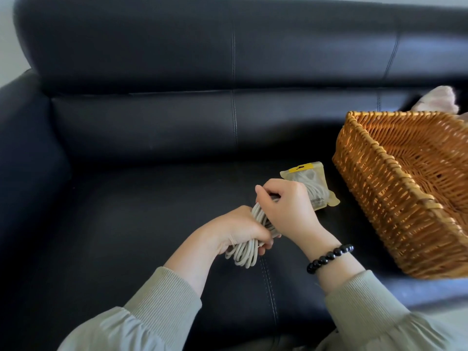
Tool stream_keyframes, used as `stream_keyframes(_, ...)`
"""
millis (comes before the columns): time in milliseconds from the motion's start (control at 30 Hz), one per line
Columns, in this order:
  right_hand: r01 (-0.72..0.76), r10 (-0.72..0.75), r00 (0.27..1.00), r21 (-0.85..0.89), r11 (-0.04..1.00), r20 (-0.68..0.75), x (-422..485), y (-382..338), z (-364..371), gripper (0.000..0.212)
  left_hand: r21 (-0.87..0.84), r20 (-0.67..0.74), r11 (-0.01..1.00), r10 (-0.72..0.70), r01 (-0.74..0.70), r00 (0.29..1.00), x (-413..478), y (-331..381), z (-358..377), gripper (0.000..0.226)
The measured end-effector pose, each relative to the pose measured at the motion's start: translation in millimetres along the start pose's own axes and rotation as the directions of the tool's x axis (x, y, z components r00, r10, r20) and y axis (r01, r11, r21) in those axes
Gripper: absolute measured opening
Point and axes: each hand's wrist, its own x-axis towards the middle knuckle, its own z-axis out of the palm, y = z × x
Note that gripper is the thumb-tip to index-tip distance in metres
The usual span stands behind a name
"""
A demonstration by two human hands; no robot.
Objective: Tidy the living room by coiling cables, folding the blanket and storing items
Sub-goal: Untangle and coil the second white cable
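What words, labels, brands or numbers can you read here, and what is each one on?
Plastic pouch: one short printed line near its lower edge, too blurred to read.
Sofa, basket, cable, bracelet: no writing visible.

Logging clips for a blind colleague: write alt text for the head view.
A person's left hand grips a coiled pale cable over a black leather sofa while the right hand pinches its upper end. A bagged cable lies on the seat beside a wicker basket.
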Motion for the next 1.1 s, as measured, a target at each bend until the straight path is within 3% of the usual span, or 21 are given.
stream_keyframes(133,0.014,-0.014,1.0,-0.01,1.0,-0.01,0.0,-0.6,0.1,0.035,-0.137,0.169,0.991,0.024,-0.001,0.985,-3.5,-4.3,-2.0,0.019)
stream_keyframes(200,0.026,-0.026,0.999,-0.008,1.0,-0.023,-0.4,-0.8,-0.7,0.035,-0.218,0.256,0.976,0.051,0.006,0.965,-4.1,-7.6,-2.8,0.001)
stream_keyframes(367,0.036,-0.036,0.997,-0.005,0.999,-0.066,0.6,-0.4,-5.9,0.036,-0.437,0.462,0.897,0.16,0.067,0.873,1.5,-20.5,-2.7,0.057)
stream_keyframes(567,0.05,-0.051,0.997,-0.012,0.999,-0.052,-2.5,0.4,-7.1,0.037,-0.444,0.554,0.886,0.156,0.132,0.818,3.5,-22.7,2.8,0.06)
stream_keyframes(700,0.057,-0.058,0.997,-0.008,0.998,-0.048,-4.5,1.2,-5.1,0.037,-0.344,0.471,0.917,-0.018,0.202,0.882,2.7,-18.4,3.1,0.046)
stream_keyframes(833,0.077,-0.078,0.996,-0.011,0.997,-0.035,-6.4,1.9,-3.7,0.037,-0.36,0.493,0.903,-0.03,0.234,0.87,-1.8,-15.6,5.5,0.005)
stream_keyframes(867,0.078,-0.078,0.996,-0.011,0.997,-0.033,-6.7,2.3,-4.1,0.036,-0.338,0.473,0.915,-0.038,0.221,0.88,-2.3,-15.2,6.2,0.008)
stream_keyframes(1000,0.06,-0.058,0.997,0.032,0.998,-0.06,-6.3,5.7,-5.3,0.032,-0.195,0.203,0.97,-0.103,0.144,0.974,-5.4,-7.8,12.6,0.008)
stream_keyframes(1100,0.012,-0.01,0.999,0.044,0.999,-0.035,-3.9,7.4,-5.2,0.027,-0.074,-0.017,0.988,-0.139,0.138,0.99,-6.6,-2.3,18.2,0.006)
